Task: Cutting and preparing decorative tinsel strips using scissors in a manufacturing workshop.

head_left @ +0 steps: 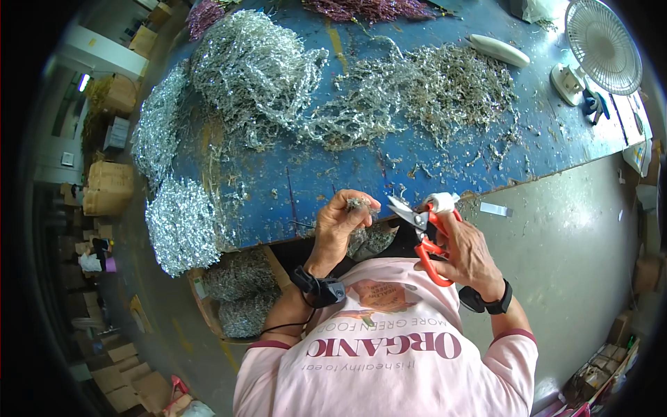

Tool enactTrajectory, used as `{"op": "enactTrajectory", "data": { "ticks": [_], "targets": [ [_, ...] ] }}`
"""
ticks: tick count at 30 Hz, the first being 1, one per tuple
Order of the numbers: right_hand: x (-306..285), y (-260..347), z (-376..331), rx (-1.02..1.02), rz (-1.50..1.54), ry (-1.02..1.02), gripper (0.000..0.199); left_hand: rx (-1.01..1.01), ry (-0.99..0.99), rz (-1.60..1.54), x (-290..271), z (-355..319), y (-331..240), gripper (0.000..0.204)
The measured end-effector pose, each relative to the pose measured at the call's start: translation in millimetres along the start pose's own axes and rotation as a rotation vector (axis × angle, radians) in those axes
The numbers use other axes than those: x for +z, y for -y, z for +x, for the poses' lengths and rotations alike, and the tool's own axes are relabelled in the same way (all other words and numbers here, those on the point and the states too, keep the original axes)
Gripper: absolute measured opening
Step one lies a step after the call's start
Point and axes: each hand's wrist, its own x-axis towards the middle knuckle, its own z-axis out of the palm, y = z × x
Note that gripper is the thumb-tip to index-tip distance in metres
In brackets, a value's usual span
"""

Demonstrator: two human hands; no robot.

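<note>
My left hand [335,228] is closed in a pinch on a small piece of silvery tinsel [357,203], just off the front edge of the blue table [333,174]. In my right hand [471,256] are red-handled scissors [418,219], their blades parted and pointing toward my left hand without touching the piece. White wrapping [440,202] covers a finger of my right hand. A big heap of silver tinsel [253,69] lies at the back left of the table, and duller tinsel pieces [455,90] spread out farther right.
Silver bundles [180,226] droop over the table's left edge. Below the table, a carton [208,306] holds more tinsel. A white fan [603,47] and a long white object [499,50] occupy the far right. Purple tinsel [368,8] lies at the back; cardboard boxes [108,187] stand left.
</note>
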Motion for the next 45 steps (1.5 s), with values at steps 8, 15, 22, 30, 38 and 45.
{"op": "enactTrajectory", "data": {
  "ticks": [8,15,22,30,38,45],
  "targets": [
    [2,10,7,-0.060,-0.024,0.040,0.071,-0.023,0.051,-0.041,2,-5,1,0.010],
    [4,3,3,-0.058,-0.024,0.055,0.070,0.007,0.096,0.019,-2,-6,5,0.010],
    [8,0,-1,-0.011,-0.046,0.061,0.064,-0.061,0.105,0.005,-2,-6,6,0.009],
    [8,2,-1,-0.031,-0.123,0.031,0.054,-0.105,0.075,-0.048,0,-8,10,0.010],
    [15,-8,-2,0.011,0.016,-0.043,0.049,-0.159,0.140,-0.146,-2,-5,5,0.008],
    [-20,-11,24,0.101,-0.196,-0.300,0.052,-0.112,0.102,0.111,-6,-7,-23,0.008]
  ]
}}
